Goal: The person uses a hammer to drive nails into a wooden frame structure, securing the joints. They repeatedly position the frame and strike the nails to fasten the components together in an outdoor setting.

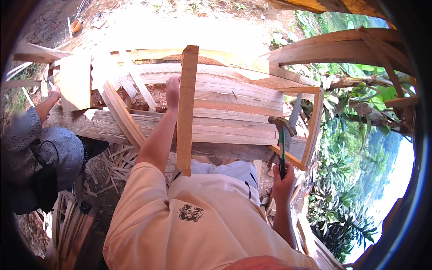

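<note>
Nearest, right hand [283, 182] has its grip wrapped around a green-handled steel claw hammer [281, 139], head up. Farther off, left hand [173, 91] clasps a long, pale upright timber slat [186, 110] against the rough plank counter [234, 121].

We see mostly raw wood. The upright batten [186, 108] is sawn wood, matt and orange-brown, with smooth faces. The stacked planks [234, 114] under it are wood too, paler and rougher, with visible grain. The hammer [282, 135] has a dull dark metal head and a glossy green and black handle, probably plastic. The shirt [198, 220] is matt peach cloth.
</note>
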Demonstrator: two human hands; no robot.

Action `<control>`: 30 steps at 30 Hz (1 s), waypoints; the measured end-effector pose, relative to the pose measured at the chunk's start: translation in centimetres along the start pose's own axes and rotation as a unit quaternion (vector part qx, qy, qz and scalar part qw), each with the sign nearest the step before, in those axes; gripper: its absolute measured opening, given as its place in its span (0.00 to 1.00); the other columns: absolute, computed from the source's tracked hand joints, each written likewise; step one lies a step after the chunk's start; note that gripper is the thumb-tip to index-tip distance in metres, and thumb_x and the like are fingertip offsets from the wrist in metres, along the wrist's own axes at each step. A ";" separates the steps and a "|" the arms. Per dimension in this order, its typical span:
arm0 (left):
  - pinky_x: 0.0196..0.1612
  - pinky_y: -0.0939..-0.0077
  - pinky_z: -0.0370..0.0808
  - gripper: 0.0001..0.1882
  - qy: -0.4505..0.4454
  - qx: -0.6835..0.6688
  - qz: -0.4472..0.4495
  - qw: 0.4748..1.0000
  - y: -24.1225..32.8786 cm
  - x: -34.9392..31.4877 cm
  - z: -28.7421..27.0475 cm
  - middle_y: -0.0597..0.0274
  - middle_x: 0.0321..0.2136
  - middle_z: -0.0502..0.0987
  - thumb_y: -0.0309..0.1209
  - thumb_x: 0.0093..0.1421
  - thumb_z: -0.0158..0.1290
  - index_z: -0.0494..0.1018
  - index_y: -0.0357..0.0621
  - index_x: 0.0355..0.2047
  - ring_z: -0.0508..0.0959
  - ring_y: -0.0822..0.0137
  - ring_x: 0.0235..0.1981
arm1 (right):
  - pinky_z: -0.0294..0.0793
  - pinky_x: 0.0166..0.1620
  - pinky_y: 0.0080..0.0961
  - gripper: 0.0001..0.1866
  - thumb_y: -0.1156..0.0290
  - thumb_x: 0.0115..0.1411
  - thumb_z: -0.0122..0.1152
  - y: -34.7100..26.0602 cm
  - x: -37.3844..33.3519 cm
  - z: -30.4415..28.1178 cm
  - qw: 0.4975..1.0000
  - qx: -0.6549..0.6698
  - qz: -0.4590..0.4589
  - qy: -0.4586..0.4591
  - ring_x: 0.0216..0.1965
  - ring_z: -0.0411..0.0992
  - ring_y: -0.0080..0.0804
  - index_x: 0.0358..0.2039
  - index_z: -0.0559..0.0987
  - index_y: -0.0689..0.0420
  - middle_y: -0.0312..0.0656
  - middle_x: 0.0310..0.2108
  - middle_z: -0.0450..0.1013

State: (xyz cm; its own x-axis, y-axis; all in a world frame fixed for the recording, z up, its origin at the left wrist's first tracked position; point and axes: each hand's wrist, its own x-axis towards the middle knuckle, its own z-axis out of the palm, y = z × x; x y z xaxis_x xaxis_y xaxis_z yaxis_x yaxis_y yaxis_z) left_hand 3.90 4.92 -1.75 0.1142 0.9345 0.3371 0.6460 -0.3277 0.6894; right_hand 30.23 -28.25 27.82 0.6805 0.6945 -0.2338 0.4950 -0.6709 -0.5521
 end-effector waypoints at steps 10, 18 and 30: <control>0.50 0.69 0.78 0.17 -0.011 -0.218 -0.278 0.935 4.2 -1.6 -15.7 0.60 0.43 0.82 0.36 0.72 0.54 0.76 0.36 0.54 0.81 0.67 0.44 | 0.73 0.36 0.35 0.22 0.58 0.61 0.75 7.8 5.7 -9.1 0.987 -0.042 0.030 0.151 0.29 0.75 0.34 0.45 0.81 0.63 0.42 0.27 0.78; 0.44 0.71 0.78 0.23 -0.187 -0.278 -0.309 0.890 18.4 -3.1 -20.7 0.60 0.38 0.83 0.48 0.75 0.49 0.75 0.38 0.51 0.83 0.68 0.38 | 0.63 0.25 0.33 0.31 0.43 0.54 0.79 14.0 14.3 -9.0 0.998 -0.002 -0.017 0.061 0.17 0.63 0.26 0.21 0.78 0.61 0.35 0.14 0.66; 0.23 0.69 0.75 0.29 -0.124 -0.139 -0.286 0.940 19.9 -6.3 -18.7 0.64 0.21 0.73 0.55 0.72 0.51 0.75 0.35 0.35 0.76 0.70 0.20 | 0.53 0.18 0.22 0.22 0.55 0.56 0.80 14.4 18.9 -9.1 0.946 0.247 0.078 -0.196 0.13 0.54 0.16 0.20 0.73 0.47 0.23 0.15 0.60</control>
State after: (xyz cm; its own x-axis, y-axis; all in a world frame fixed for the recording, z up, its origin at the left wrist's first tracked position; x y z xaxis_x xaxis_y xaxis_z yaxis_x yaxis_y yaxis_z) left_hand 1.95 -10.05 21.84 0.0032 0.9613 -0.2756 0.4372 0.2465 0.8649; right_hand 55.18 -27.14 22.68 0.4239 0.7056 -0.5679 0.0274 -0.6367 -0.7706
